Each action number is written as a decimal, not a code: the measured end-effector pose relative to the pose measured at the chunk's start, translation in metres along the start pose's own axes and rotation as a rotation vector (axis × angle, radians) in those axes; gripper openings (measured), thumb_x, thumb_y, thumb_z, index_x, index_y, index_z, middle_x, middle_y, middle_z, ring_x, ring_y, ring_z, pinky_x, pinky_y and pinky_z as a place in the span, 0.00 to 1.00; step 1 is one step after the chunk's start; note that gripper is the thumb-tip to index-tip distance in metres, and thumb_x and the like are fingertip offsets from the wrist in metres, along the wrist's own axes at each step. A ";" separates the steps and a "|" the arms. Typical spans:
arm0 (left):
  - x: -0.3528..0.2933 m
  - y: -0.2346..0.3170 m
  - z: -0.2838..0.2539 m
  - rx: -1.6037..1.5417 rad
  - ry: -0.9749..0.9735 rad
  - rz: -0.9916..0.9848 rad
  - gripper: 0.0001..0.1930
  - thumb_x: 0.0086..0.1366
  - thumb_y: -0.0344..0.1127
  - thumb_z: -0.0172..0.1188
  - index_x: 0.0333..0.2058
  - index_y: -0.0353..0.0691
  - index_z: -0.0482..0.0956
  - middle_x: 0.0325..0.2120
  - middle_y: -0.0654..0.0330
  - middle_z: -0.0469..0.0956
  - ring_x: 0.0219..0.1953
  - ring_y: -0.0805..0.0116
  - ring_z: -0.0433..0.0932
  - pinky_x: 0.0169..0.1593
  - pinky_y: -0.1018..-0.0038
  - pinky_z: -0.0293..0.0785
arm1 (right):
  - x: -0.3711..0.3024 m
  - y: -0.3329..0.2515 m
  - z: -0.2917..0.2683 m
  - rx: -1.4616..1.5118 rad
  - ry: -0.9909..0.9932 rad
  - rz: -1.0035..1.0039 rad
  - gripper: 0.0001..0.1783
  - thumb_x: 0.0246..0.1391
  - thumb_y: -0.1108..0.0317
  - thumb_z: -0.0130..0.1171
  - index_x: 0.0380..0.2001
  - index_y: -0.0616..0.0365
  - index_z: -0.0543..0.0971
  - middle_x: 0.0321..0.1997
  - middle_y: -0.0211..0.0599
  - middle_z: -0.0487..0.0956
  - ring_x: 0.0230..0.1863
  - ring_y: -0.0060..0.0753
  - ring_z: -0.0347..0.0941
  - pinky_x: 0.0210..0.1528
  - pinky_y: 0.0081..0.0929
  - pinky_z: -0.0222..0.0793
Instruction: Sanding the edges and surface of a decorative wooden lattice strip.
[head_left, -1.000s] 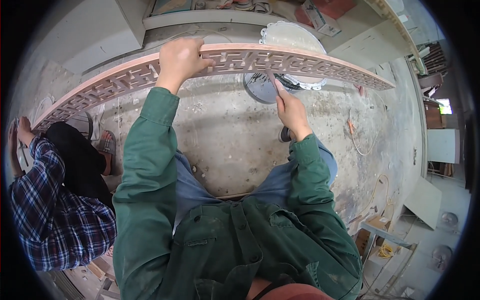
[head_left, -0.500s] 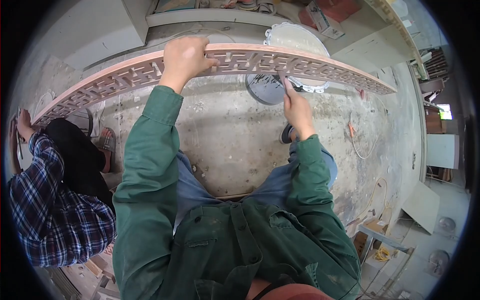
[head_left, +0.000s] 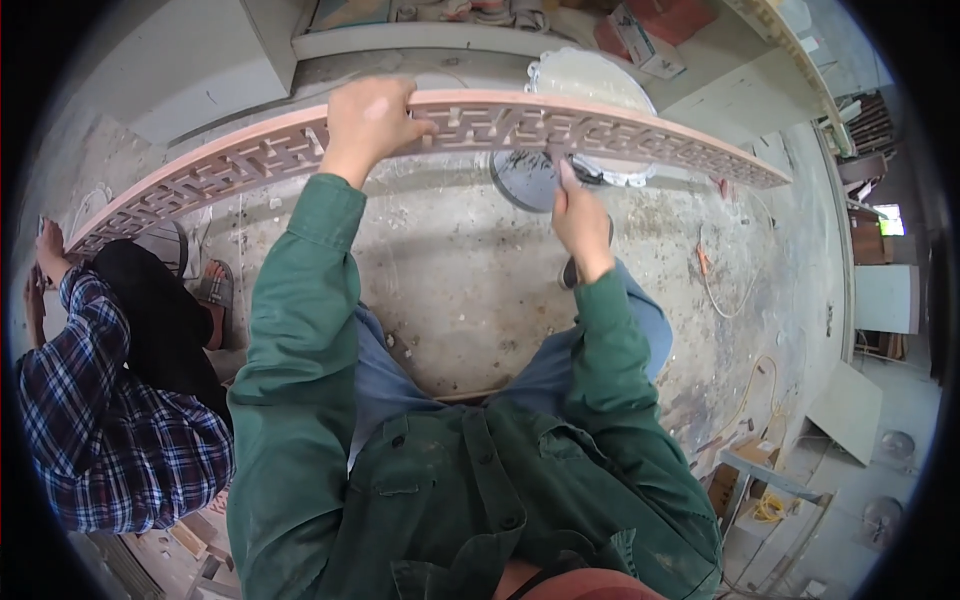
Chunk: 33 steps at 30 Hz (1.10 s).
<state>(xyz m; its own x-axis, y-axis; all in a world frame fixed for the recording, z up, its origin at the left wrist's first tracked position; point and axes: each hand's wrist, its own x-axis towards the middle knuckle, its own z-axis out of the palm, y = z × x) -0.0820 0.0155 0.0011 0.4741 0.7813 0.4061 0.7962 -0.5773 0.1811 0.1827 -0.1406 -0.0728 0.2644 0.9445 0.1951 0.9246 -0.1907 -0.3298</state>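
A long reddish wooden panel [head_left: 640,135] carved with an openwork fret pattern stretches across the upper part of the head view. My left hand [head_left: 368,120] grips its top edge near the middle. My right hand [head_left: 578,215] is closed on a small thin tool whose tip touches the panel's lower edge. At the far left a co-worker in a blue checked shirt [head_left: 95,440] holds the panel's left end with a hand [head_left: 45,245].
The concrete floor [head_left: 450,270] below is dusty. A round grey disc [head_left: 525,180] and a white scalloped plate [head_left: 590,80] lie behind the panel. White boards [head_left: 190,60] stand at the upper left. Cords [head_left: 720,270] trail at the right, with boards and boxes beyond.
My right hand has lifted from below the panel up to its lower edge. The panel and my left hand have stayed in place.
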 end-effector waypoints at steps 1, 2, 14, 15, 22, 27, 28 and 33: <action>0.003 0.002 -0.002 0.006 -0.002 0.014 0.20 0.39 0.54 0.72 0.25 0.45 0.82 0.21 0.56 0.80 0.29 0.54 0.80 0.31 0.61 0.74 | 0.013 0.008 0.001 0.000 0.001 0.018 0.24 0.56 0.67 0.50 0.58 0.53 0.70 0.29 0.55 0.79 0.32 0.61 0.76 0.35 0.52 0.71; 0.005 0.003 -0.002 0.007 -0.013 0.017 0.20 0.39 0.54 0.72 0.25 0.45 0.82 0.20 0.56 0.80 0.28 0.54 0.80 0.31 0.61 0.75 | 0.021 0.013 0.001 0.049 0.084 -0.055 0.22 0.57 0.67 0.49 0.56 0.54 0.72 0.29 0.56 0.79 0.33 0.60 0.76 0.35 0.52 0.71; 0.006 0.001 -0.003 0.001 -0.019 0.002 0.21 0.39 0.55 0.73 0.25 0.45 0.83 0.21 0.57 0.80 0.28 0.55 0.80 0.30 0.61 0.74 | 0.029 0.000 0.009 0.070 0.050 -0.013 0.25 0.55 0.68 0.51 0.59 0.51 0.70 0.29 0.54 0.79 0.33 0.59 0.76 0.35 0.51 0.70; 0.006 0.003 -0.003 0.000 -0.018 0.007 0.21 0.39 0.55 0.73 0.25 0.45 0.83 0.21 0.57 0.80 0.28 0.55 0.80 0.30 0.61 0.74 | 0.035 0.001 0.008 0.075 0.055 -0.018 0.25 0.55 0.68 0.50 0.58 0.55 0.70 0.28 0.54 0.79 0.32 0.59 0.77 0.34 0.51 0.71; 0.001 0.000 -0.004 0.012 -0.033 -0.009 0.21 0.40 0.55 0.72 0.25 0.45 0.82 0.21 0.56 0.80 0.28 0.54 0.80 0.30 0.61 0.74 | -0.006 -0.034 0.021 0.034 0.012 -0.039 0.29 0.54 0.70 0.52 0.61 0.54 0.67 0.27 0.57 0.78 0.31 0.60 0.76 0.33 0.50 0.71; 0.003 0.005 -0.004 -0.014 -0.028 -0.006 0.20 0.40 0.54 0.73 0.25 0.45 0.82 0.21 0.55 0.80 0.28 0.54 0.81 0.30 0.61 0.74 | 0.026 -0.014 0.012 -0.035 0.027 0.035 0.27 0.56 0.69 0.50 0.61 0.53 0.67 0.28 0.56 0.78 0.31 0.60 0.76 0.33 0.52 0.70; 0.002 0.005 -0.003 -0.012 -0.023 -0.001 0.21 0.39 0.55 0.73 0.25 0.45 0.82 0.21 0.55 0.80 0.28 0.54 0.81 0.30 0.61 0.74 | 0.020 -0.015 0.018 -0.011 0.036 0.029 0.27 0.56 0.68 0.50 0.60 0.53 0.68 0.28 0.57 0.79 0.32 0.60 0.76 0.34 0.53 0.70; -0.001 -0.001 0.000 -0.001 0.007 0.005 0.21 0.39 0.55 0.73 0.24 0.45 0.82 0.21 0.55 0.80 0.28 0.54 0.81 0.30 0.61 0.74 | -0.004 -0.009 0.018 0.113 0.044 -0.060 0.29 0.55 0.70 0.50 0.62 0.55 0.66 0.30 0.57 0.79 0.35 0.61 0.77 0.38 0.52 0.71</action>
<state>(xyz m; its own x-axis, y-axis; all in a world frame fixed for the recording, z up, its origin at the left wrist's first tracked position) -0.0830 0.0153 0.0011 0.4756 0.7766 0.4132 0.7932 -0.5817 0.1802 0.1679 -0.1377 -0.0872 0.2238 0.9400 0.2575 0.9031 -0.1006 -0.4174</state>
